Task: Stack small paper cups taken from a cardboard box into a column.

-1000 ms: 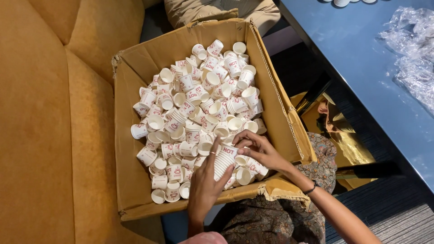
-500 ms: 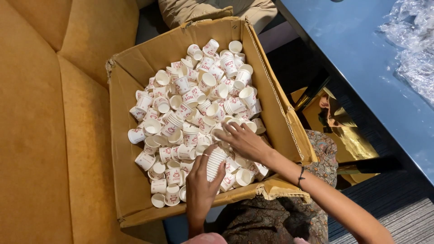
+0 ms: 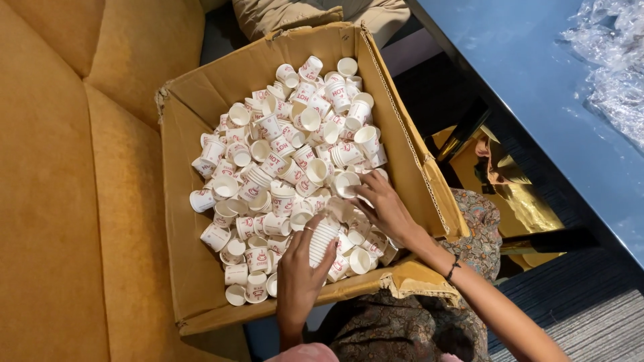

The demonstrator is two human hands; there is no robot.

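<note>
An open cardboard box (image 3: 184, 127) rests on my lap and the sofa, filled with several loose small white paper cups (image 3: 288, 147) with red print. My left hand (image 3: 298, 271) grips a nested stack of paper cups (image 3: 322, 240) near the box's front edge. My right hand (image 3: 382, 204) reaches into the pile at the box's right side, fingers on a loose cup (image 3: 347, 182); whether it is lifted I cannot tell. A thin bracelet sits on my right wrist.
A mustard-yellow sofa (image 3: 74, 201) fills the left. A blue tabletop (image 3: 537, 80) runs along the right, with crumpled clear plastic (image 3: 610, 74) on it. A gold table leg (image 3: 510, 194) stands below. Another person's beige-clad legs (image 3: 302, 13) show beyond the box.
My right hand has moved from beside the stack further into the pile toward a loose cup. My left hand still holds the stack, shifted slightly. The view has dipped a little.
</note>
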